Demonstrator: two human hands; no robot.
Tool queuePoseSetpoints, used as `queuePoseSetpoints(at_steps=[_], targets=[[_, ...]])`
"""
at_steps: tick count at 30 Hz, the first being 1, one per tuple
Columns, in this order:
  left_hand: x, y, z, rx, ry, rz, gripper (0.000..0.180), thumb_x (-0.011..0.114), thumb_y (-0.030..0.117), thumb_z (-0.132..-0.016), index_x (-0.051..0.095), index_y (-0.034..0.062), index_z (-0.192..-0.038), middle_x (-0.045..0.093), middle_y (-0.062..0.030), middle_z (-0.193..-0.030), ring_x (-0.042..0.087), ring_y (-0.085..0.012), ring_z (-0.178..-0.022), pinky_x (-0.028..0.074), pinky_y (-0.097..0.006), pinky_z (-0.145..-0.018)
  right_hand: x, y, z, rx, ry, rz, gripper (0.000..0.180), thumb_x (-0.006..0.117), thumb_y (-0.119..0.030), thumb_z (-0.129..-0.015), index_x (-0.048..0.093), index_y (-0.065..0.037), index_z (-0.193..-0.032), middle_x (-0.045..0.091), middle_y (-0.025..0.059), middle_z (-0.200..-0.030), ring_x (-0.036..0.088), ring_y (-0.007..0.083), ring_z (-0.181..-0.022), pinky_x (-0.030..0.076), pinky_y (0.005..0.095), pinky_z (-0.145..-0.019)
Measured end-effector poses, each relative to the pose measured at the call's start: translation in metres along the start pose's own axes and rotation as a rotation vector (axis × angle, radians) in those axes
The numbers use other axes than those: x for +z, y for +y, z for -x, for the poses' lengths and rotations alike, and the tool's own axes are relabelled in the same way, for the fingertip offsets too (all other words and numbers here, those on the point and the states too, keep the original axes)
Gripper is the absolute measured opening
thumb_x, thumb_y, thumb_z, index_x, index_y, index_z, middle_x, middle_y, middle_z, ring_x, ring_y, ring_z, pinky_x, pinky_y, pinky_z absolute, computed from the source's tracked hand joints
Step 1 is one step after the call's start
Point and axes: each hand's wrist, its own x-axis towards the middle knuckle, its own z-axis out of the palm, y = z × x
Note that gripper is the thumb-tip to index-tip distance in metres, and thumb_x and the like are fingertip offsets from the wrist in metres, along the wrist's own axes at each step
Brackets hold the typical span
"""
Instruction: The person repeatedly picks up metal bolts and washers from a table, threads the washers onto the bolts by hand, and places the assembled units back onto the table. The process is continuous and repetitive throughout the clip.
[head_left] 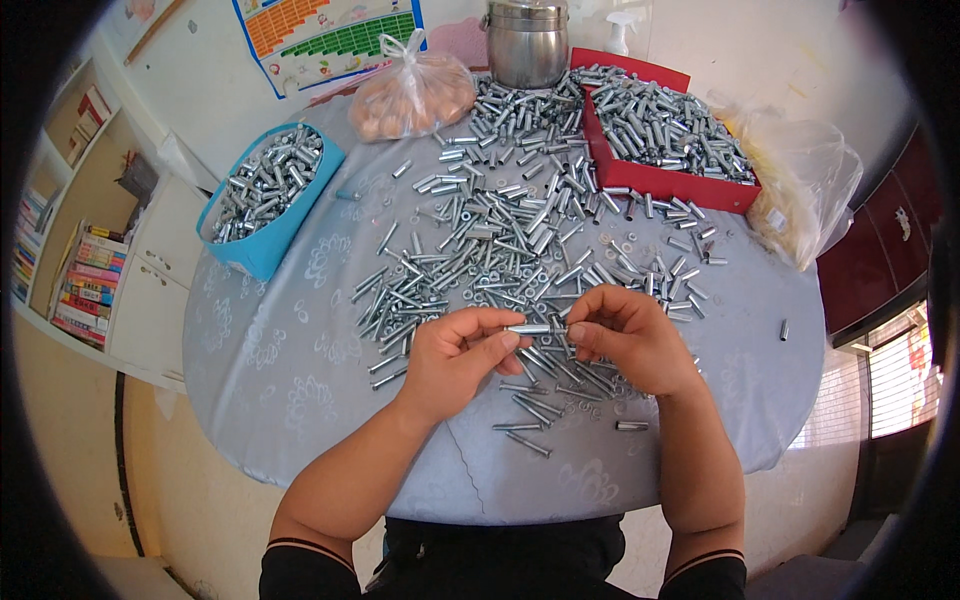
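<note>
My left hand [455, 355] and my right hand [625, 338] meet above the near part of a round table [290, 370] covered in a pale grey cloth. Between their fingertips they hold one silver metal bolt with a sleeve [535, 329], lying level, the left hand at its left end and the right hand at its right end. Under and beyond the hands spreads a loose heap of several similar silver bolts, sleeves and washers [500, 240].
A blue tray [262, 250] of metal parts sits at the far left, a red tray [660, 182] of parts at the far right. A tied plastic bag [410, 95], a steel pot [527, 42] and a crumpled clear bag [800, 185] stand behind. A bookshelf [80, 270] is at the left.
</note>
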Motion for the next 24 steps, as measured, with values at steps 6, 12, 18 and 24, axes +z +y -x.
queuePoseSetpoints(at_steps=[6, 12, 18, 24], targets=[[0.0022, 0.0029, 0.0006, -0.032, 0.028, 0.007, 0.023, 0.06, 0.003, -0.091, 0.062, -0.0043, -0.113, 0.07, -0.0145, -0.093, 0.068, -0.0162, -0.072, 0.057, -0.027, -0.065, 0.0028, 0.0016, -0.0011, 0.03, 0.03, 0.005, 0.011, 0.066, -0.006, -0.088, 0.064, 0.001, -0.095, 0.062, -0.0006, -0.081, 0.056, 0.0062, -0.068, 0.047, 0.0212, -0.063], [0.0023, -0.0007, 0.0013, 0.005, 0.046, 0.009, 0.022, 0.06, 0.003, -0.092, 0.062, -0.0039, -0.112, 0.07, -0.0143, -0.092, 0.068, -0.016, -0.072, 0.057, -0.026, -0.064, 0.0026, 0.0022, 0.0, 0.018, 0.037, 0.011, 0.015, 0.068, -0.005, -0.085, 0.066, 0.001, -0.099, 0.065, -0.0001, -0.082, 0.057, 0.0051, -0.069, 0.046, 0.0201, -0.062], [0.0055, -0.0004, 0.0023, 0.021, 0.046, 0.007, 0.022, 0.06, 0.002, -0.091, 0.062, -0.0038, -0.112, 0.07, -0.0141, -0.093, 0.068, -0.0161, -0.072, 0.057, -0.026, -0.064, 0.0051, 0.0025, 0.0017, -0.009, 0.074, 0.051, 0.017, 0.072, -0.003, -0.082, 0.068, 0.001, -0.099, 0.066, -0.0001, -0.082, 0.058, 0.0034, -0.073, 0.046, 0.0192, -0.064], [0.0073, 0.0008, 0.0024, 0.021, 0.058, 0.006, 0.022, 0.06, 0.002, -0.091, 0.062, -0.0033, -0.112, 0.07, -0.0139, -0.093, 0.067, -0.0153, -0.071, 0.056, -0.026, -0.064, 0.008, 0.0016, 0.001, -0.053, 0.14, 0.143, 0.014, 0.072, -0.005, -0.083, 0.07, 0.0, -0.096, 0.066, -0.001, -0.081, 0.056, 0.0034, -0.071, 0.046, 0.0213, -0.062]])
